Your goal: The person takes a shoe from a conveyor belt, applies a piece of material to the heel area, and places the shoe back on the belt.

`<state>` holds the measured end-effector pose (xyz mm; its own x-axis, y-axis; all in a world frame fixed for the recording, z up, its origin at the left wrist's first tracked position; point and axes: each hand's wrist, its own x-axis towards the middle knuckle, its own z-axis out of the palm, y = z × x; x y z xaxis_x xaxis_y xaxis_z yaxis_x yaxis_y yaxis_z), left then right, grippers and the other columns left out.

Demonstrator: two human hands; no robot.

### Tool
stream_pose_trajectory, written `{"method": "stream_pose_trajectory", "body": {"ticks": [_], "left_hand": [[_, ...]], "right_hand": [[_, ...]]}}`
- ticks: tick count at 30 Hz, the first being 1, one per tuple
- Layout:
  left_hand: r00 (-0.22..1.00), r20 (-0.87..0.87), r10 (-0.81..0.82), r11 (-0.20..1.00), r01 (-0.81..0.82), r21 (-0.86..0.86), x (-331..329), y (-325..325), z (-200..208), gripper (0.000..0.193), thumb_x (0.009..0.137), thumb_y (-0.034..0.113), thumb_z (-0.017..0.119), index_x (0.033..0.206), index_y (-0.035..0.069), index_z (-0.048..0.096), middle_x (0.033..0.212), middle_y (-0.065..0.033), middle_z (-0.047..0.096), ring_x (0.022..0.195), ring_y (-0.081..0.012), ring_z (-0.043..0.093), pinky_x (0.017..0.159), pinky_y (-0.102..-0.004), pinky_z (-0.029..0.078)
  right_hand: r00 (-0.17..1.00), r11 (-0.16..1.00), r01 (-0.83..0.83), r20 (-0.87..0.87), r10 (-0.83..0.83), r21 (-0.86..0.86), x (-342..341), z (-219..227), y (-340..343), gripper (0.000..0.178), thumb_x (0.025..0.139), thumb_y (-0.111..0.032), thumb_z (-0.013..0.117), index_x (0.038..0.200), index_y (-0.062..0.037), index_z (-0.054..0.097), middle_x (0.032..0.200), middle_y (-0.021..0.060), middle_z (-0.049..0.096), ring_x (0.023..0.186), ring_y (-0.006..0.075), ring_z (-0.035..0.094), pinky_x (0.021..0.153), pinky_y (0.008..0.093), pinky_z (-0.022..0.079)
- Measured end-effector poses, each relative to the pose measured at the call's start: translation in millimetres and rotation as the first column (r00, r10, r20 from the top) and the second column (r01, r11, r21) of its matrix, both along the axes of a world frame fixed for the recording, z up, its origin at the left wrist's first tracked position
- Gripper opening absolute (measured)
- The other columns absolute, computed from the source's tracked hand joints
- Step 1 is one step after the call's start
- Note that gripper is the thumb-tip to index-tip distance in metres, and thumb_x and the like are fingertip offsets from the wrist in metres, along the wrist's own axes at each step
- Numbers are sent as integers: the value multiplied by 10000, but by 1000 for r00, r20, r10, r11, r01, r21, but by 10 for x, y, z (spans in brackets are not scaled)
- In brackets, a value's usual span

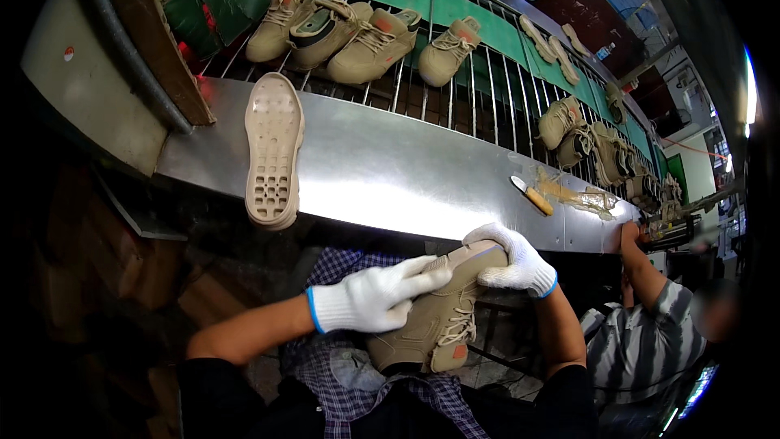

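The person holds 1 tan shoe (435, 317) in their lap, near the metal table (390, 171). Both hands wear white gloves. The left hand (378, 297) lies flat on the side of the shoe, with its fingers stretched out long and pressed on it. The right hand (513, 260) is curled around the far end of the shoe, gripping it. On the table, to the left, lies 1 pale shoe sole (274, 150) with its bumpy side up. To the right on the table is a small brush (532, 196) with a yellow handle. Farther away, more tan shoes (357, 32) sit on a rack of metal bars. Another person in a striped shirt (650, 341) sits on the right.
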<state>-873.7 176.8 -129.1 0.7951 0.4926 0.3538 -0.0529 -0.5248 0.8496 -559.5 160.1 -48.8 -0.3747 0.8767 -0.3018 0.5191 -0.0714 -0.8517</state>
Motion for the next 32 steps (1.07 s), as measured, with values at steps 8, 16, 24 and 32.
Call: {"method": "stream_pose_trajectory", "body": {"ticks": [8, 16, 24, 32], "left_hand": [[961, -39, 274, 956, -276, -97, 85, 204, 202, 322, 1115, 290, 542, 1273, 23, 630, 891, -196, 746, 757, -326, 777, 629, -387, 623], [995, -88, 46, 981, -29, 190, 306, 851, 829, 284, 1079, 263, 570, 1212, 50, 702, 920, -228, 734, 796, -401, 729, 758, -457, 598], [964, -112, -243, 743, 111, -660, 71, 1199, 774, 267, 1086, 264, 635, 1120, 6, 696, 986, -85, 732, 883, -158, 685, 792, -326, 580], [995, 95, -43, 394, 104, -913, -325, -112, 89, 1431, 755, 1062, 287, 1692, -13, 171, 1735, -216, 263, 1583, -365, 310, 1294, -513, 283]], "right_hand": [[963, 938, 174, -252, -98, 301, -377, -188, -16, 1260, 722, -448, 991, 1656, -23, 261, 1280, 148, 559, 1162, 228, 576, 1037, 404, 491], [975, 907, 167, -204, -92, 387, -600, -175, 61, 1344, 727, -460, 988, 1677, 18, 166, 1571, 239, 423, 1398, 332, 499, 1171, 479, 431], [767, 880, 459, -554, -323, 123, -903, -210, -276, 1296, 763, -385, 977, 1676, 32, 156, 1419, 191, 523, 1313, 266, 542, 1129, 416, 460], [743, 522, 569, -669, 4, 635, -843, 415, -419, 1188, 692, -106, 1011, 1626, -107, 276, 1240, 170, 638, 1100, 262, 682, 970, 426, 588]]}}
